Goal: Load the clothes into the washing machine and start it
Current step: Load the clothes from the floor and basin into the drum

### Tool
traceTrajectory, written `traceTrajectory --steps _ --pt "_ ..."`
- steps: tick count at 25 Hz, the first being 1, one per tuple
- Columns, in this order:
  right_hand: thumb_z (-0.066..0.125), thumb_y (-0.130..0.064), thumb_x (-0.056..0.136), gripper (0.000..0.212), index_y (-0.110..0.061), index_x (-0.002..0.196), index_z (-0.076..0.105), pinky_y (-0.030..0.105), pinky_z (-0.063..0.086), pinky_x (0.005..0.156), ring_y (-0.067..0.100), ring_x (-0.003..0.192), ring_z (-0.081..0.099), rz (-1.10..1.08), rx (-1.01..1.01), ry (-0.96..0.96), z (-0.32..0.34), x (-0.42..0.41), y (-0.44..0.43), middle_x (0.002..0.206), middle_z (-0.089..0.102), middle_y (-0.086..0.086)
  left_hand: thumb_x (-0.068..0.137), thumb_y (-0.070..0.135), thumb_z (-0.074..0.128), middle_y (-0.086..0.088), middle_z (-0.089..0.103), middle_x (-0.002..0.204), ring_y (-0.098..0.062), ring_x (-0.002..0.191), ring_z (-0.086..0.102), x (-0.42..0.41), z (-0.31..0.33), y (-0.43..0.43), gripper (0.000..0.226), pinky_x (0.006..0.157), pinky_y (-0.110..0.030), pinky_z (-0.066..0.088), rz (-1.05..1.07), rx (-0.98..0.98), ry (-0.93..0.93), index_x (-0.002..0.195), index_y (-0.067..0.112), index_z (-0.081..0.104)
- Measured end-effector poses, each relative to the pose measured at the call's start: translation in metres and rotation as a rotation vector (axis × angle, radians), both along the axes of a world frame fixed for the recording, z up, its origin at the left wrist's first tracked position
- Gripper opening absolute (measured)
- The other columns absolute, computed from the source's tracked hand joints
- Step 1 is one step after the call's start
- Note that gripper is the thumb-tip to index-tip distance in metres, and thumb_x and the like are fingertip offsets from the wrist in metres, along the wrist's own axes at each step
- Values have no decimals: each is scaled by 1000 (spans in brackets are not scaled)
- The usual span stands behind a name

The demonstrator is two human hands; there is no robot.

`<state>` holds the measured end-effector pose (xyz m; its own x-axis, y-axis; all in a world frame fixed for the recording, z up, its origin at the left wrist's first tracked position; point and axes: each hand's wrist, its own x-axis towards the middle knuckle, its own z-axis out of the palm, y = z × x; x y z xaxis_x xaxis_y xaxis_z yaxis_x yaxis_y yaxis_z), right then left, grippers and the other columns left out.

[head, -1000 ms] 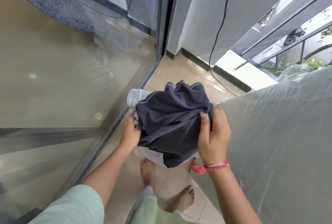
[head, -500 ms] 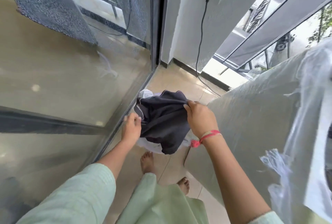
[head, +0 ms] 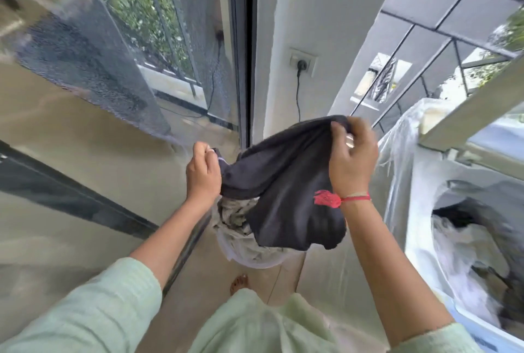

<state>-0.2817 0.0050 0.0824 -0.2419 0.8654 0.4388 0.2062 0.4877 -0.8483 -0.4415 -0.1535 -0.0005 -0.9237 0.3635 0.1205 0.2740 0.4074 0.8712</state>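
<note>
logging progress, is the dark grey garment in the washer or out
Out. The left hand and right hand hold the dark grey cloth garment up beside the white plastic-wrapped washing machine.

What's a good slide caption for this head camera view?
Left hand and right hand hold a dark garment over pale laundry, beside the open plastic-covered washing machine.

Your left hand (head: 203,175) and right hand (head: 351,160) each grip an edge of a dark garment (head: 286,188), holding it up over pale clothes (head: 243,239). The washing machine (head: 425,225), wrapped in plastic, stands open at your right.
</note>
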Motion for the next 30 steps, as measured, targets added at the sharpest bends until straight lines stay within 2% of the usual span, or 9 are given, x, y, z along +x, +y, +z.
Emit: traceTrajectory --steps 6,9,15,18,20,22,25,28,30 --pt "39 -7 96 10 -2 95 48 4 32 71 -16 75 43 114 65 55 37 18 8 79 41 -15 74 71 43 9 49 57 -14 53 50 0 34 -9 63 51 -30 34 -555 -271 338 112 21 43" --pt "48 -8 93 7 -2 95 49 7 34 71 -13 75 46 191 104 -52 40 14 18 79 45 -17 65 84 43 8 64 79 -20 74 62 -16 45 -2 71 62 -30 45 -787 -496 514 114 34 52" --pt "68 -22 82 25 -19 83 44 16 37 69 -2 67 45 293 -141 7 68 35 44 75 45 -9 82 14 63 -4 60 87 -23 74 59 -44 102 36 16 69 -35 49 -460 -26 453 97 17 69" --pt "85 -31 61 70 -18 116 43 15 42 73 0 79 50 378 4 -340 80 58 41 91 51 -4 84 2 58 -5 41 109 -14 94 49 -34 144 64 16 88 -21 40 -393 152 548 97 8 65" --pt "81 -28 68 93 -29 141 24 33 48 82 20 94 58 331 173 -809 72 65 38 108 56 4 84 1 53 -6 35 118 -3 105 40 -20 167 85 15 96 -7 30 -430 279 570 96 4 61" --pt "68 -28 81 55 -25 131 45 38 48 80 31 96 60 144 339 -1030 64 69 38 107 55 6 87 1 51 -4 39 117 0 103 40 -3 186 105 12 93 -3 28 -490 371 536 97 2 58" --pt "64 -28 81 20 -9 83 62 31 42 75 20 83 55 -47 242 -459 71 87 47 90 54 6 88 6 46 -10 53 102 -11 93 50 18 215 133 12 84 -14 39 -519 554 438 98 7 53" --pt "59 -22 81 29 7 86 58 26 41 69 12 80 49 10 -146 288 115 112 57 83 55 8 88 11 48 -10 56 92 -20 83 53 42 248 159 10 73 -27 42 -561 621 460 94 18 50" --pt "61 -13 84 27 12 90 53 19 41 64 9 75 47 2 -153 366 148 135 60 79 52 7 89 13 52 -6 55 88 -17 78 51 63 269 173 5 71 -23 41 -576 629 510 92 17 52"
